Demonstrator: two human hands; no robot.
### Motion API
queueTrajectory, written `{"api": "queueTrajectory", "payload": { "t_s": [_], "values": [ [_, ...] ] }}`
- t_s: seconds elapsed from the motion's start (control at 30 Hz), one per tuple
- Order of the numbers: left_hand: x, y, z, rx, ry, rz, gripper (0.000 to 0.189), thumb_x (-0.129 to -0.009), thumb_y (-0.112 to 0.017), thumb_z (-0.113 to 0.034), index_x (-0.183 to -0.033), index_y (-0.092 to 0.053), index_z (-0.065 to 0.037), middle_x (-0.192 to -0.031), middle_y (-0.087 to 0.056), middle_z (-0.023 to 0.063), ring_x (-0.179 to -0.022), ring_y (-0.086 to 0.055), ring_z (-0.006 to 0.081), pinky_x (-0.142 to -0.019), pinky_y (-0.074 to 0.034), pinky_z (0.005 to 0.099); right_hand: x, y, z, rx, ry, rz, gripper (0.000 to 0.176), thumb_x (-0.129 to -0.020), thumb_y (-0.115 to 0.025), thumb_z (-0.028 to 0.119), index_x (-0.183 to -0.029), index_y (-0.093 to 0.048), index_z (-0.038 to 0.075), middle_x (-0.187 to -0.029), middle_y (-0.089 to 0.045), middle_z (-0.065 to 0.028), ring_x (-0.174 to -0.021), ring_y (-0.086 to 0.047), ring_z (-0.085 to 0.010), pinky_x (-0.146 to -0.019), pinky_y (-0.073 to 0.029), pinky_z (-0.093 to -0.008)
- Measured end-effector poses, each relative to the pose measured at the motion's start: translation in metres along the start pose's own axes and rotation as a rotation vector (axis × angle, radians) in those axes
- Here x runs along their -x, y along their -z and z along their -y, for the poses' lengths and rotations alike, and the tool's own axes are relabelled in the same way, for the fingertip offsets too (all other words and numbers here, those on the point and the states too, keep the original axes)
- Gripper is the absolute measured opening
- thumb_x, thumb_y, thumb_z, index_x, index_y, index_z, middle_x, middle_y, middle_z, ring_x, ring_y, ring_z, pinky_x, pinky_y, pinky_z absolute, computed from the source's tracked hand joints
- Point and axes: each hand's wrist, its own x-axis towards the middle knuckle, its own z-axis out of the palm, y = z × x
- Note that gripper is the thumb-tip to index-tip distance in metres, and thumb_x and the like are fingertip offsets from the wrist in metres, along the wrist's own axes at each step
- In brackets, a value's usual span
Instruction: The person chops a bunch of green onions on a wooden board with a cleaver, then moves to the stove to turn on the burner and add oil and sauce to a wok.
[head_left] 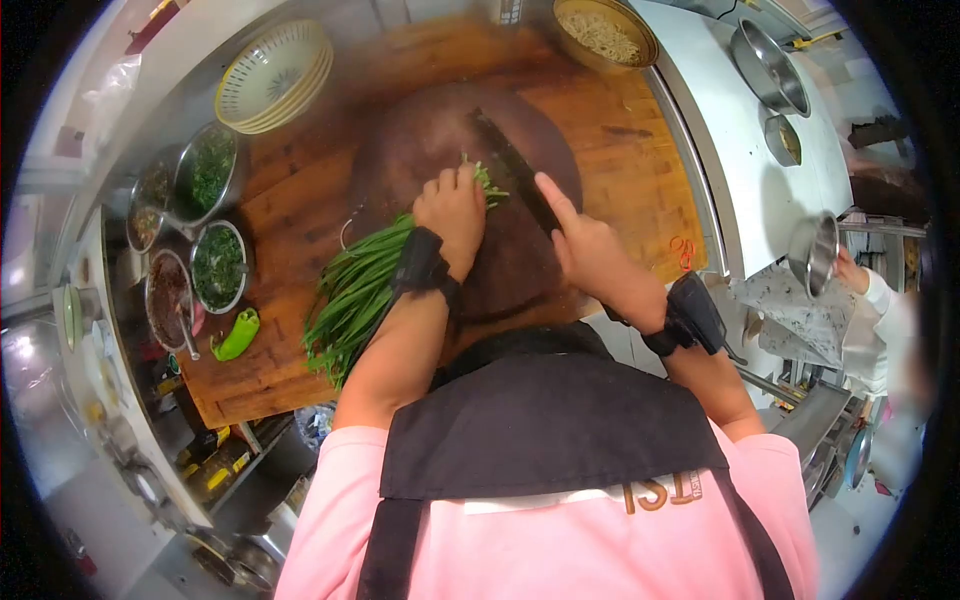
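A long bunch of green chives [365,270] lies across the left side of a round dark chopping board [420,125] and spills onto the wooden table. My left hand [452,215] is closed over the bunch near its cut end, fingers curled. Pale stalk ends show just past the fingertips. A dark-bladed kitchen knife [515,168] is gripped in my right hand [592,248], with the index finger stretched along the top of the blade. The blade slants up and left over the board, a little to the right of the stalk ends. My palm hides the knife's handle.
Metal bowls of chopped greens [218,265] and a bowl of dark sauce [168,300] stand left, near a green pepper [236,335]. Stacked bowls [275,75] and a noodle bowl [605,35] are at the back. Right, another person's hand [852,272] holds a metal bowl [822,255].
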Motion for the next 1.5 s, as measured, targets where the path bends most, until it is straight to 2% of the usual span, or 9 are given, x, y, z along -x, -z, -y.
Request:
{"api": "queueTrajectory", "payload": {
  "t_s": [0.3,0.4,0.53,0.7,0.8,1.03,1.1,1.3,1.5],
  "values": [
    [-0.002,-0.001,0.001,-0.024,-0.004,-0.016,0.008,-0.08,-0.056,-0.021,-0.079,-0.052,-0.014,-0.075,-0.054,0.0035,-0.068,-0.057,0.0238,-0.054,-0.048,0.0362,-0.006,0.001,0.009,-0.15,-0.187,0.179,0.068,-0.079,-0.048,0.004,-0.138,-0.016,0.014,-0.073,-0.057,-0.0287,-0.069,-0.054,-0.0465,-0.064,-0.043,-0.0525],
    [-0.003,0.001,0.001,-0.022,-0.004,-0.014,0.008,-0.08,-0.056,-0.021,-0.079,-0.052,-0.014,-0.075,-0.053,0.0033,-0.068,-0.057,0.0241,-0.054,-0.048,0.0364,-0.003,-0.041,-0.004,-0.186,-0.125,0.014,0.069,-0.079,-0.049,0.005,-0.139,-0.015,0.015,-0.074,-0.058,-0.0286,-0.069,-0.054,-0.0471,-0.064,-0.043,-0.0531],
    [-0.001,0.007,-0.001,0.0,-0.035,0.022,0.009,-0.08,-0.056,-0.021,-0.078,-0.052,-0.014,-0.077,-0.053,0.0042,-0.068,-0.057,0.0246,-0.055,-0.048,0.0369,-0.002,-0.035,-0.007,-0.145,-0.185,0.012,0.069,-0.079,-0.049,0.005,-0.139,-0.015,0.017,-0.073,-0.058,-0.0275,-0.068,-0.055,-0.0459,-0.063,-0.043,-0.0521],
    [-0.002,0.001,0.001,-0.004,0.017,0.048,0.006,-0.08,-0.054,-0.019,-0.083,-0.053,-0.013,-0.083,-0.054,0.0062,-0.073,-0.057,0.0263,-0.057,-0.048,0.0386,-0.006,-0.002,0.015,-0.003,-0.056,0.049,0.067,-0.079,-0.049,0.004,-0.138,-0.019,0.018,-0.068,-0.057,-0.0258,-0.065,-0.056,-0.043,-0.06,-0.044,-0.0501],
    [-0.003,-0.006,0.0,0.008,0.055,-0.056,0.008,-0.079,-0.053,-0.018,-0.086,-0.054,-0.013,-0.086,-0.055,0.0057,-0.074,-0.057,0.0261,-0.058,-0.048,0.0381,-0.006,-0.003,0.013,0.048,-0.08,0.141,0.067,-0.079,-0.049,0.005,-0.138,-0.02,0.017,-0.067,-0.057,-0.0262,-0.064,-0.055,-0.0434,-0.06,-0.043,-0.0501],
    [-0.004,-0.005,0.003,0.024,0.07,0.031,0.009,-0.079,-0.053,-0.018,-0.087,-0.054,-0.013,-0.087,-0.056,0.0055,-0.075,-0.057,0.0251,-0.059,-0.048,0.037,-0.016,-0.006,0.003,-0.079,-0.075,0.205,0.068,-0.08,-0.047,0.005,-0.139,-0.016,0.018,-0.067,-0.056,-0.0272,-0.063,-0.055,-0.0444,-0.061,-0.044,-0.0499],
    [-0.005,-0.005,0.002,0.006,0.057,0.075,0.01,-0.079,-0.053,-0.018,-0.087,-0.053,-0.012,-0.086,-0.055,0.0061,-0.075,-0.057,0.0257,-0.06,-0.048,0.0382,-0.016,-0.031,-0.002,-0.136,-0.095,0.074,0.07,-0.078,-0.046,0.004,-0.139,-0.015,0.018,-0.068,-0.058,-0.0263,-0.062,-0.056,-0.0432,-0.056,-0.044,-0.0508],
    [-0.003,-0.001,0.003,0.069,0.046,-0.017,0.008,-0.078,-0.053,-0.016,-0.085,-0.052,-0.011,-0.084,-0.053,0.0075,-0.074,-0.056,0.0277,-0.059,-0.048,0.0397,-0.017,0.001,0.011,0.115,-0.054,0.148,0.071,-0.078,-0.048,0.005,-0.139,-0.014,0.018,-0.071,-0.058,-0.0258,-0.065,-0.057,-0.0421,-0.058,-0.046,-0.0498],
    [-0.005,0.0,0.0,0.035,0.065,0.079,0.008,-0.078,-0.053,-0.015,-0.085,-0.052,-0.011,-0.084,-0.052,0.009,-0.074,-0.056,0.0285,-0.06,-0.047,0.0404,-0.008,0.016,0.021,0.085,-0.032,0.235,0.068,-0.08,-0.047,0.005,-0.139,-0.016,0.018,-0.065,-0.057,-0.0239,-0.06,-0.056,-0.0412,-0.057,-0.044,-0.0488]
  ]
}}
